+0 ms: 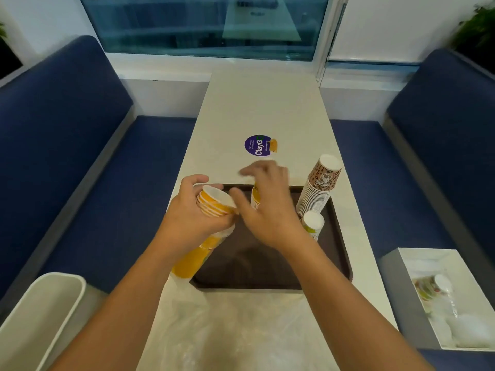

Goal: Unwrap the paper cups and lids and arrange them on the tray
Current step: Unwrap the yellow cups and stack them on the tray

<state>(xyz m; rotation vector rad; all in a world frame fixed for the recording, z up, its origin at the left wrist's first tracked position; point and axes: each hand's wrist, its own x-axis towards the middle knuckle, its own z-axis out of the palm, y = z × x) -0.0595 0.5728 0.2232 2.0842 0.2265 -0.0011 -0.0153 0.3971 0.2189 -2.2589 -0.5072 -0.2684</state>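
My left hand (195,210) grips a stack of orange paper cups (214,202) held on its side, partly still in a clear plastic sleeve (195,258) that trails toward me. My right hand (265,204) hovers over the dark brown tray (267,263) with its fingers spread, just in front of an upside-down yellow-and-white cup stack (255,199) standing on the tray; whether it touches that stack I cannot tell. A tall brown patterned cup stack (318,188) leans at the tray's right edge. A shorter upturned cup stack (312,223) stands beside it.
Crumpled clear plastic wrap (241,330) lies on the white table near me. A white box (450,298) at right holds wrapped cups and lids. A white bin (40,317) sits at lower left. Blue bench seats flank the table. A purple sticker (258,145) marks the tabletop.
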